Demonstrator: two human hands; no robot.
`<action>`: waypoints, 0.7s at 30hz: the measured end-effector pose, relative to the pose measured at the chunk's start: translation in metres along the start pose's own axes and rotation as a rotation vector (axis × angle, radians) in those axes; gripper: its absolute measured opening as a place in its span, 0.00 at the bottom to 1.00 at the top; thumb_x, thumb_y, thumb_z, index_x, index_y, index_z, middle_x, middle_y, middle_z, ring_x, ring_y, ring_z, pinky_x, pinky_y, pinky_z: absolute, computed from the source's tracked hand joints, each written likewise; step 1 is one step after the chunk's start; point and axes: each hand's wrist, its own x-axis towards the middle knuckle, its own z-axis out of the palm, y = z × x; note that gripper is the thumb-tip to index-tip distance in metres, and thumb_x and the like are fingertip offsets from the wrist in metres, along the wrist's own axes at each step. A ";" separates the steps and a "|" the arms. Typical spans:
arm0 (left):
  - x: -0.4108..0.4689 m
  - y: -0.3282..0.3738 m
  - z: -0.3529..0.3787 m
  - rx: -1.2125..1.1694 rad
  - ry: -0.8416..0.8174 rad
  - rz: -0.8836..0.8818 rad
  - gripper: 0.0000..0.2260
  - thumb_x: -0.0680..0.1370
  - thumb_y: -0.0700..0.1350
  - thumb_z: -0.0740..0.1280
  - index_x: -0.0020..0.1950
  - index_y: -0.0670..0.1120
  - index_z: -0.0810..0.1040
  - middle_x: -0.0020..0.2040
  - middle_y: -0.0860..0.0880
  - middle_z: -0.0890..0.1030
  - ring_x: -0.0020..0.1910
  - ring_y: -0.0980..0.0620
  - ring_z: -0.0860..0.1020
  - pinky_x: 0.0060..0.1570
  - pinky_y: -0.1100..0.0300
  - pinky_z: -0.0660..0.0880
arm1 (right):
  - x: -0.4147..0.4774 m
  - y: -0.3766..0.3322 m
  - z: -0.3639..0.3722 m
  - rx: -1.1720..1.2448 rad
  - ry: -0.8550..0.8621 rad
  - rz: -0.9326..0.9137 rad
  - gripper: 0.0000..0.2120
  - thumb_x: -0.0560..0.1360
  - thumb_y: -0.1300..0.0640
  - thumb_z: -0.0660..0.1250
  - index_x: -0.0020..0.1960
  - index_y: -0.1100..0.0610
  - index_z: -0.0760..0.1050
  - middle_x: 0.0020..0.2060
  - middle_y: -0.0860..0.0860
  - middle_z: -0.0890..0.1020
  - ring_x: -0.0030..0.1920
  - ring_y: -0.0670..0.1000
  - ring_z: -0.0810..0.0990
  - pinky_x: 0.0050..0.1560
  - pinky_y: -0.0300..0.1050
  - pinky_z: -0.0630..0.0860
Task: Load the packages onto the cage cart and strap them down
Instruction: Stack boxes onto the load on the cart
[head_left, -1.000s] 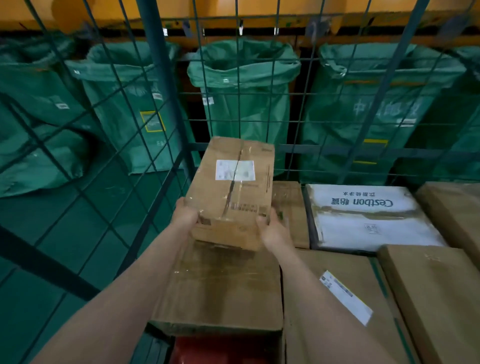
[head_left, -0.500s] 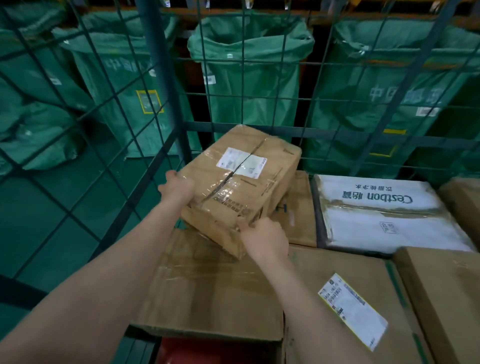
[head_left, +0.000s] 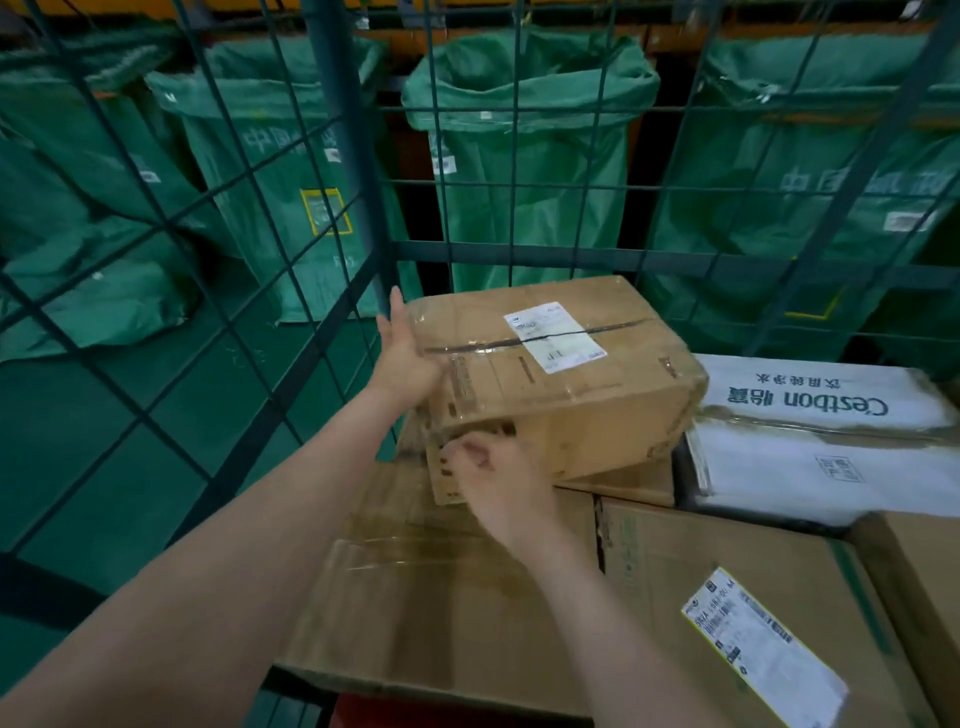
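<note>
A brown taped cardboard box (head_left: 561, 374) with a white label lies crosswise and slightly tilted on top of the stacked packages, in the back left corner of the cage cart (head_left: 332, 130). My left hand (head_left: 405, 358) presses flat against the box's left end, fingers straight and pointing up. My right hand (head_left: 498, 467) has its fingers curled at the box's near lower corner and grips it there. Under the box sit a large flat brown box (head_left: 441, 597) and a smaller brown one behind it.
A white Cestbon carton (head_left: 821, 431) lies right of the held box. A brown box with a shipping label (head_left: 727, 597) and another brown box (head_left: 924, 571) fill the near right. Green mail sacks (head_left: 519, 156) hang behind the wire mesh; green floor at left.
The box has been turned from lengthwise to crosswise and moved back toward the cart's rear corner. My left hand slid to its far left end; my right hand shifted to the near corner.
</note>
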 end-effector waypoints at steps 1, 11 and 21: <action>-0.003 0.000 0.009 0.005 -0.039 -0.056 0.47 0.74 0.40 0.70 0.77 0.50 0.35 0.78 0.42 0.46 0.76 0.43 0.52 0.73 0.50 0.55 | 0.005 0.005 -0.008 0.020 0.096 0.045 0.12 0.79 0.52 0.59 0.47 0.54 0.81 0.42 0.48 0.83 0.46 0.50 0.79 0.48 0.45 0.76; 0.001 0.005 0.009 0.302 -0.250 -0.054 0.54 0.66 0.50 0.78 0.78 0.52 0.41 0.76 0.41 0.58 0.74 0.40 0.58 0.72 0.45 0.57 | 0.041 0.054 -0.102 0.004 0.738 0.307 0.18 0.74 0.48 0.66 0.56 0.59 0.69 0.60 0.57 0.71 0.55 0.59 0.73 0.48 0.45 0.65; 0.018 -0.013 -0.008 0.365 0.047 0.112 0.30 0.75 0.38 0.69 0.74 0.45 0.61 0.65 0.43 0.74 0.65 0.44 0.71 0.60 0.54 0.69 | 0.081 0.052 -0.114 0.105 0.448 0.575 0.26 0.77 0.49 0.65 0.67 0.64 0.64 0.57 0.60 0.77 0.47 0.60 0.80 0.51 0.58 0.79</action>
